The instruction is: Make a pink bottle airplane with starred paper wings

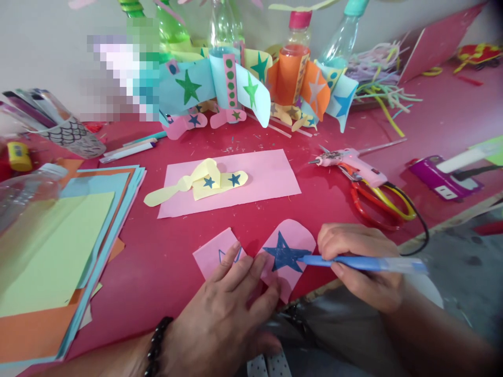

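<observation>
My right hand (365,272) is closed round a blue felt-tip pen (381,264), its tip touching the dark blue star (285,252) on a rounded pink paper piece (301,230). My left hand (223,303) lies flat, fingers stretched out across the near edges of that piece and a second pink piece (207,253). Part of a blue star outline shows on the second piece beside the fingertips. Behind both, a pink sheet (275,175) carries yellow paper cutouts (200,183) with small blue stars.
Decorated bottles (228,78) stand along the back. To the right lie a glue gun (353,162), scissors (359,207) and a purple box-like object (444,175). Stacked coloured paper (58,251), a clear plastic bottle (27,193) and a pen cup (74,137) occupy the left.
</observation>
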Action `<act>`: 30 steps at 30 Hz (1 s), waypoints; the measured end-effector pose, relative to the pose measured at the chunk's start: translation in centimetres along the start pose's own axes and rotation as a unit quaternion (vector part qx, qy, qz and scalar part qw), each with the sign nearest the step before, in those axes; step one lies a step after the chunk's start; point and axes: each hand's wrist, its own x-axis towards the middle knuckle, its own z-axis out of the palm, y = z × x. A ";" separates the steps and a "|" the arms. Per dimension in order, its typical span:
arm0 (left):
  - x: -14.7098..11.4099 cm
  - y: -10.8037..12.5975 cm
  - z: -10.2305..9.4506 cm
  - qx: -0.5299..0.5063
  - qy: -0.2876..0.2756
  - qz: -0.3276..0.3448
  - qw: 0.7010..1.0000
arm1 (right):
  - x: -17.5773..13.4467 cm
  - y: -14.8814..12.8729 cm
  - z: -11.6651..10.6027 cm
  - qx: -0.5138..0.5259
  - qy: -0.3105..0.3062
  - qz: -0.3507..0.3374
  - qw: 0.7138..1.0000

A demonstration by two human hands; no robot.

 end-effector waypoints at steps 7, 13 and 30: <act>-0.1 -0.1 0.4 -0.012 -0.017 -0.002 1.000 | 0.0 0.2 0.0 -0.008 0.031 0.009 0.999; 0.0 -0.1 0.2 -0.017 -0.024 -0.004 1.000 | 0.0 0.5 0.2 -0.025 0.016 0.017 0.999; 0.0 -0.1 0.4 -0.013 -0.008 -0.004 1.000 | -0.1 0.6 0.3 -0.035 -0.007 0.013 0.999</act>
